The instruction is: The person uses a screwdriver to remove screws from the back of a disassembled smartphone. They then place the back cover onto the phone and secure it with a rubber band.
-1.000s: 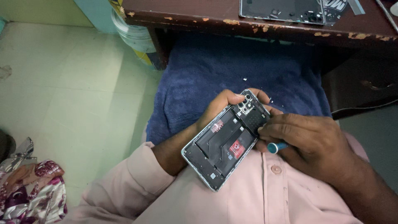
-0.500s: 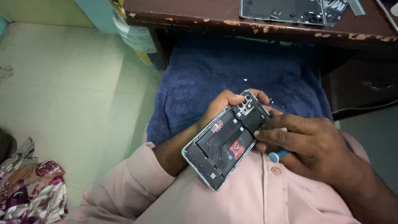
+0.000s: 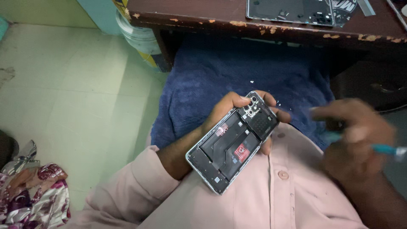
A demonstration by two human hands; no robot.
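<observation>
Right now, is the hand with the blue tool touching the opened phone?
Apart. The head view shows the right hand, blurred, holding the blue tool, off to the side of the opened phone, with pink shirt showing between them. The left hand alone holds the phone.

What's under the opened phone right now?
The left hand cradles the opened phone from beneath, over a pink shirt and blue towel. Palm and most fingers are hidden.
</observation>
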